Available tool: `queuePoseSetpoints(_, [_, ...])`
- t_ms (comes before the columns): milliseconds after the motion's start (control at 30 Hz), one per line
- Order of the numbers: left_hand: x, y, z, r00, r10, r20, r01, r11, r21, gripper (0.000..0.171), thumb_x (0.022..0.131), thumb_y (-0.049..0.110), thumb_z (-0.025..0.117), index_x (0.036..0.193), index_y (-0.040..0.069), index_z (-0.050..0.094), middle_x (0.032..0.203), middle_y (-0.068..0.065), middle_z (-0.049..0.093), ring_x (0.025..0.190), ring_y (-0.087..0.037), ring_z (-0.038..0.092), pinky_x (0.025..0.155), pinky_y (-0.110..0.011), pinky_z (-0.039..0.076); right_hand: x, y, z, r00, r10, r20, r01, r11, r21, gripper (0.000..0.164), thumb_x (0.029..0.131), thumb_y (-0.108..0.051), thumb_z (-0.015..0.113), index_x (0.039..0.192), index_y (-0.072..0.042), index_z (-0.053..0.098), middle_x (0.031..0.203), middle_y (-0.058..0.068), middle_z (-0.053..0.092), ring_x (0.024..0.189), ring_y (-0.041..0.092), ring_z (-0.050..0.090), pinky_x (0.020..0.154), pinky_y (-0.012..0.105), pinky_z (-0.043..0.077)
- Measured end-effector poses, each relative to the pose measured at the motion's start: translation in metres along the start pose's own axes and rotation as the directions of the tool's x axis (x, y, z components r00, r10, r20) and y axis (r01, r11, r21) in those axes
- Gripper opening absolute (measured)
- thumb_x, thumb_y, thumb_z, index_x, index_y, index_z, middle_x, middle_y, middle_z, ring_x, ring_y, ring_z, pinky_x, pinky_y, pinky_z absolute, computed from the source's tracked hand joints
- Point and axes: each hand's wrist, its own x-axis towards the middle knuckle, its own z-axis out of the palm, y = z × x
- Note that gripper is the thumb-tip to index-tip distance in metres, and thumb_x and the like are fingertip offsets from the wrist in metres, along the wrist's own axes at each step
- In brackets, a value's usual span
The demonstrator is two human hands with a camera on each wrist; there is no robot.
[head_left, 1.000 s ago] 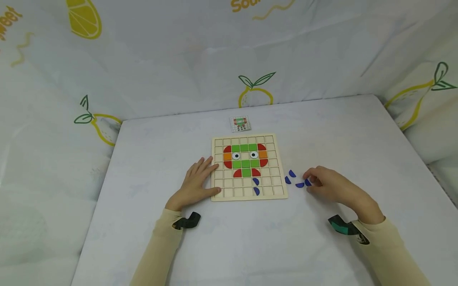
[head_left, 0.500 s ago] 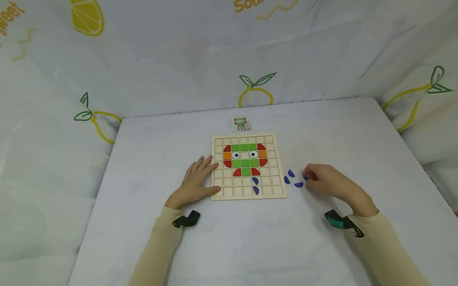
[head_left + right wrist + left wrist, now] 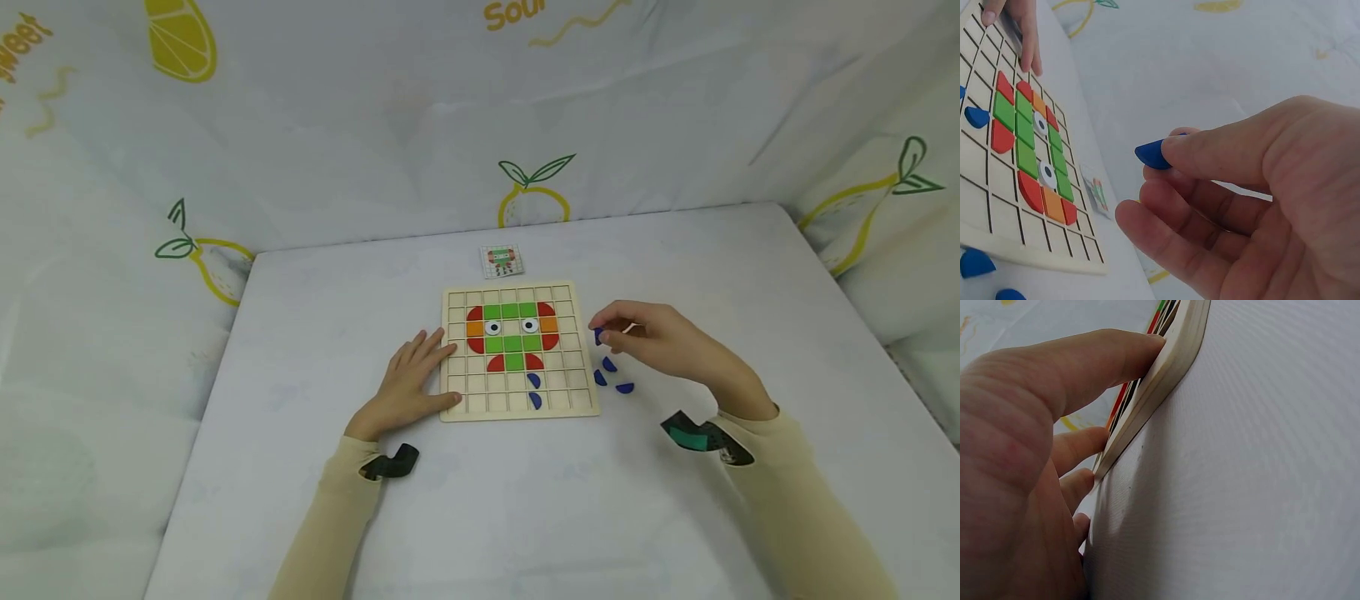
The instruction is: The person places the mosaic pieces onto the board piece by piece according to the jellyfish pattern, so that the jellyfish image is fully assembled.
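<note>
My right hand pinches a blue half-circle piece between thumb and forefinger, raised just off the right side of the wooden grid board. My left hand rests on the board's left edge with fingers spread, thumb and fingertips touching the rim. Green squares, red quarter-round pieces, orange squares and two eye pieces form a face-like pattern on the board. Below it, two blue half-circles lie in cells of one column.
Three loose blue half-circles lie on the white table right of the board. A small picture card with a similar pattern lies behind the board. A white cloth printed with lemons hangs behind the table.
My right hand has lifted one blue half-circle from the loose group and carried it up and left toward the board's right edge. The left hand stays in place.
</note>
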Motion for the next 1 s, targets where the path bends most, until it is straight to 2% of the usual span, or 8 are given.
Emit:
queuePoseSetpoints(67, [0.001,0.000,-0.001,1.000,0.003,-0.003,-0.003,1.000,-0.004,0.083,0.088,0.043,0.070,0.159,0.019,0.035,0.173,0.001,0.009,0.161,-0.028,-0.002,0.128,-0.055,-0.001,0.006,-0.004,0.003,1.000,-0.013,-0.006,0.013,1.000,-0.013,0.018,0.100,-0.011,0.063,0.117,-0.008,0.068,0.110,0.006,0.069,0.097,0.021,0.063,0.081,0.019,0.056])
queuePoseSetpoints(333, [0.002,0.002,-0.002,1.000,0.014,-0.013,-0.014,1.000,-0.013,0.082,0.087,0.042,0.071,0.158,0.017,0.037,0.173,-0.001,0.011,0.161,-0.029,-0.001,0.128,-0.056,0.000,0.024,-0.017,0.017,0.996,-0.085,-0.003,0.084,0.996,-0.030,0.015,0.098,-0.011,0.065,0.113,-0.010,0.069,0.105,0.002,0.072,0.099,0.020,0.059,0.085,0.034,0.051])
queuePoseSetpoints(567, [0.001,0.000,0.001,1.000,0.011,-0.008,-0.011,1.000,-0.009,0.082,0.087,0.042,0.072,0.158,0.018,0.037,0.173,-0.001,0.012,0.160,-0.030,0.000,0.128,-0.057,0.001,0.037,-0.019,0.038,0.991,-0.135,0.024,0.135,0.991,0.016,0.015,0.097,-0.011,0.067,0.112,-0.013,0.071,0.100,0.002,0.068,0.094,0.019,0.057,0.079,0.030,0.051])
queuePoseSetpoints(800, [0.000,-0.002,0.000,1.000,0.013,-0.009,-0.014,1.000,-0.016,0.082,0.088,0.042,0.071,0.158,0.018,0.037,0.173,-0.001,0.011,0.161,-0.029,-0.001,0.128,-0.056,0.000,0.048,-0.024,0.063,0.995,-0.099,0.031,0.099,0.995,0.008,0.023,0.097,-0.013,0.068,0.120,-0.009,0.071,0.096,0.000,0.065,0.092,0.019,0.056,0.078,0.029,0.052])
queuePoseSetpoints(1000, [0.000,0.000,-0.001,1.000,0.004,-0.004,-0.004,1.000,-0.012,0.082,0.087,0.042,0.071,0.158,0.019,0.037,0.173,0.000,0.011,0.161,-0.029,-0.001,0.129,-0.055,0.000,0.053,-0.026,0.085,0.997,-0.056,0.046,0.058,0.998,-0.041,0.025,0.097,-0.016,0.067,0.120,-0.006,0.070,0.090,0.000,0.067,0.082,0.014,0.058,0.072,0.026,0.051])
